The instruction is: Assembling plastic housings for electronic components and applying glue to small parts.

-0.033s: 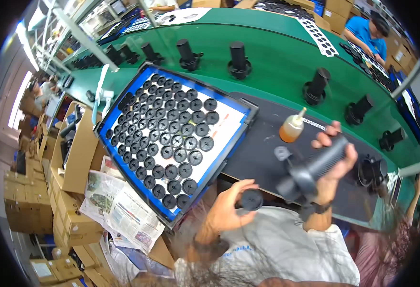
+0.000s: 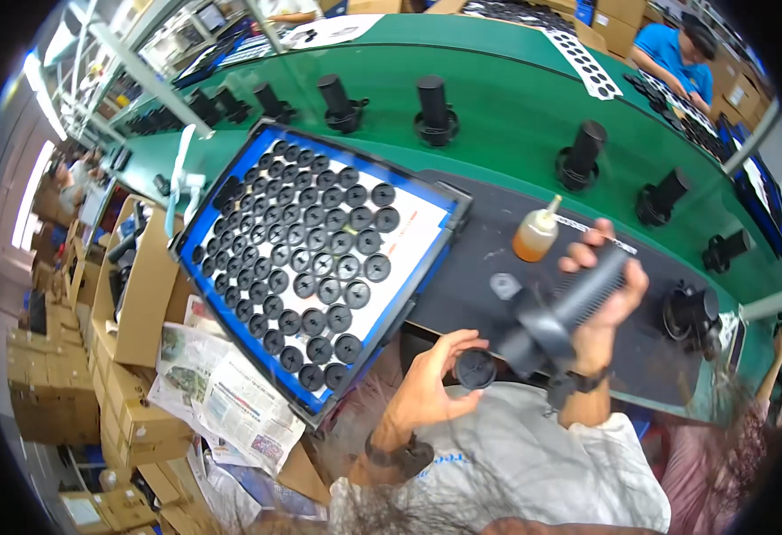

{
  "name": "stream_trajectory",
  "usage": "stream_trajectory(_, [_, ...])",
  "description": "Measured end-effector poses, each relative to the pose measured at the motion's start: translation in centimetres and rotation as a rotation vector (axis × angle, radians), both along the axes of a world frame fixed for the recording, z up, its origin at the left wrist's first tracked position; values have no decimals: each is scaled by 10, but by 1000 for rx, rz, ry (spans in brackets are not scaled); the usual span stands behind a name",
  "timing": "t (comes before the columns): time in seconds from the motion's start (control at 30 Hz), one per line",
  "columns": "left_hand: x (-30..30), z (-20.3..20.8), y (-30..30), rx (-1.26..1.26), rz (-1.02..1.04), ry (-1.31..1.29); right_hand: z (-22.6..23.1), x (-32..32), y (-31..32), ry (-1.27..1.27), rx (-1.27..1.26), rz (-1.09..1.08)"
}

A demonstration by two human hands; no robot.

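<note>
My left hand (image 2: 437,379) pinches a round black cap (image 2: 475,368) between thumb and fingers, its spoked face showing. In my right hand (image 2: 606,308) is a black ribbed cylinder with a wide collar (image 2: 544,323), held tilted with its collar end down to the left. The cap sits just left of the cylinder's lower end; whether they touch I cannot tell. Beyond the right hand stands a squeeze bottle (image 2: 535,234) of amber liquid. To the left, a blue-edged tray (image 2: 409,314) bears many similar black caps in rows on a white sheet.
Several black cylinders (image 2: 433,111) stand along the green conveyor (image 2: 489,143) behind the dark mat (image 2: 462,285). Another black part (image 2: 689,312) lies at the mat's right. Cardboard boxes (image 2: 155,303) and newspapers (image 2: 244,401) are at left. A co-worker in blue (image 2: 663,53) sits across.
The cap has come nearer to the cylinder's lower end and turned to show its spoked face. The cylinder has shifted slightly left in view. Both hands keep their holds.
</note>
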State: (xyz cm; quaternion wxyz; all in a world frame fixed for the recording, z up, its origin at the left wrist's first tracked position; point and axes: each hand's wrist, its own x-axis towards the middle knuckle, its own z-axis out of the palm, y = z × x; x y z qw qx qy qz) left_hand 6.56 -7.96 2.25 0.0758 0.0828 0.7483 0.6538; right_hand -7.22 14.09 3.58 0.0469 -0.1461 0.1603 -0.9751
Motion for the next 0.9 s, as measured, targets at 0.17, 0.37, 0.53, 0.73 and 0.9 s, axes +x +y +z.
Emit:
stream_trajectory(0.17, [-20,-18,31,537,85,-49,-41,-7,0,-220,0,-99])
stream_trajectory(0.37, [-33,-32,56,761,35,-82,-54,-6,27,-226,-72,-174])
stream_trajectory(0.53, [-40,-32,69,756,132,-113,-58,-11,41,-145,-52,-230])
stream_trajectory(0.73, [-47,-36,67,723,83,-125,-56,-15,45,8,-11,-246])
stream_trajectory(0.9, [-49,-45,64,727,87,-221,-53,-22,41,114,-99,-165])
